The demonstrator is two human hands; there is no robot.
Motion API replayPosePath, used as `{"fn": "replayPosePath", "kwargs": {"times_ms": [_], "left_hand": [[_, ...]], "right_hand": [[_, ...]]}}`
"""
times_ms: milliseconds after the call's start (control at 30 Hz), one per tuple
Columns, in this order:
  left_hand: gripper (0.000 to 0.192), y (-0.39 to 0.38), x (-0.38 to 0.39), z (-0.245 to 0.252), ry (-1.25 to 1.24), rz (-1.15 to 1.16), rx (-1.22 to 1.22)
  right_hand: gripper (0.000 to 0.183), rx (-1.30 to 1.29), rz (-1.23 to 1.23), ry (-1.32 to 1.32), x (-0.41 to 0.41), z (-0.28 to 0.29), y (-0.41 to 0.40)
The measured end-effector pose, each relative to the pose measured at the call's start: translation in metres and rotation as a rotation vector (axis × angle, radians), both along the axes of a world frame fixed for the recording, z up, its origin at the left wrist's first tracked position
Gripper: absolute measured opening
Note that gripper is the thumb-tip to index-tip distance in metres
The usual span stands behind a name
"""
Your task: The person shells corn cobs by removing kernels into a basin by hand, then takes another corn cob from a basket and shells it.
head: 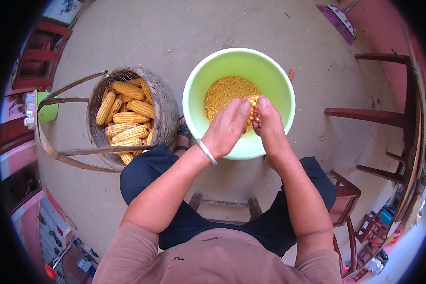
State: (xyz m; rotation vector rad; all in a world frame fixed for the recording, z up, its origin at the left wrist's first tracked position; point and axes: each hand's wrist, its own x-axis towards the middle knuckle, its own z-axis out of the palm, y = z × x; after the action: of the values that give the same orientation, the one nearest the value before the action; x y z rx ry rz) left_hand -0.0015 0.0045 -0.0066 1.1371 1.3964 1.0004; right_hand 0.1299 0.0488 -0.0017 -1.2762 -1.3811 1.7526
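Note:
My left hand [226, 122] and my right hand [272, 124] grip a partly shelled corn cob [254, 110] between them, thumbs side by side near its far end. Yellow kernels and bare reddish cob show between my fingers; the rest is covered by my hands. Both hands are over a light green plastic basin [277, 76]. Loose corn kernels [230, 90] cover part of the basin's bottom. A silver bangle [206, 152] circles my left wrist. To the left, a woven basket [167, 106] with a long carrying handle holds several unshelled corn cobs [129, 117].
A red cob piece [291, 74] lies on the concrete floor just right of the basin, among scattered kernels. A purple broom [337, 23] leans at the upper right. Dark wooden furniture legs [365, 117] jut in from the right. A wooden stool [342, 198] stands beside my right knee.

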Motion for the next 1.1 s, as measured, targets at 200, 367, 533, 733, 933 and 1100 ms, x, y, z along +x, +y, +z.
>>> {"fn": "replayPosePath", "kwargs": {"times_ms": [200, 367, 533, 733, 933, 1100], "left_hand": [[0.046, -0.008, 0.003, -0.016, 0.058, -0.002, 0.11], [0.05, -0.007, 0.006, -0.016, 0.047, -0.018, 0.122], [0.063, -0.007, 0.001, -0.016, -0.512, -0.03, -0.352], [0.058, -0.009, 0.005, -0.009, 0.098, 0.021, -0.032], [0.062, -0.006, 0.008, -0.015, -0.271, 0.082, -0.271], [0.059, -0.001, 0.019, 0.009, -0.5, 0.27, -0.48]], "right_hand": [[0.04, 0.188, 0.028, -0.138, 0.002, -0.009, -0.001], [0.039, 0.106, 0.009, -0.082, 0.006, -0.007, -0.003], [0.041, 0.082, -0.049, -0.065, 0.001, -0.006, -0.001], [0.041, 0.344, 0.038, -0.26, 0.0, -0.011, 0.0], [0.038, 0.404, -0.055, -0.173, -0.009, -0.013, -0.003], [0.034, 0.6, -0.012, -0.389, -0.015, -0.009, -0.005]]}}
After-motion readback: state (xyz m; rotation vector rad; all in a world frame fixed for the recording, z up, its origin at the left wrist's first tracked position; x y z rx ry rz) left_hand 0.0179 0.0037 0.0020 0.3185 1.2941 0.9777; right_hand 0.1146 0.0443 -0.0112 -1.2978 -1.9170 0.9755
